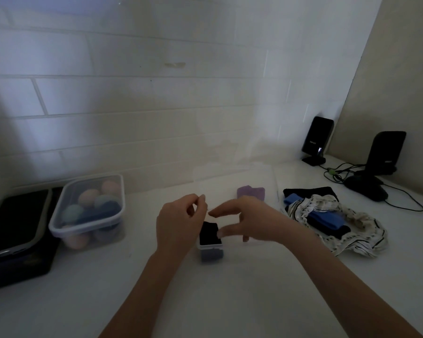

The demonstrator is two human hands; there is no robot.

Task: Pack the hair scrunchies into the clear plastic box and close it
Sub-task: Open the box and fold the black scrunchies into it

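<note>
Clear plastic box [211, 250] at frame center, dark scrunchies [209, 232] inside, lid off. Left hand [178, 223] fingers pinched, contents unclear; right hand [247, 220] fingers spread, empty.

I can read no text anywhere in this view. Far off to the right of my right hand [248, 219], the nearer black stand-up device [317, 137] by the wall carries a small pale marking on its face, but it is too blurred to make out. The second black device [386, 152], farther right, bears a faint strip near its top that is equally illegible.
</note>
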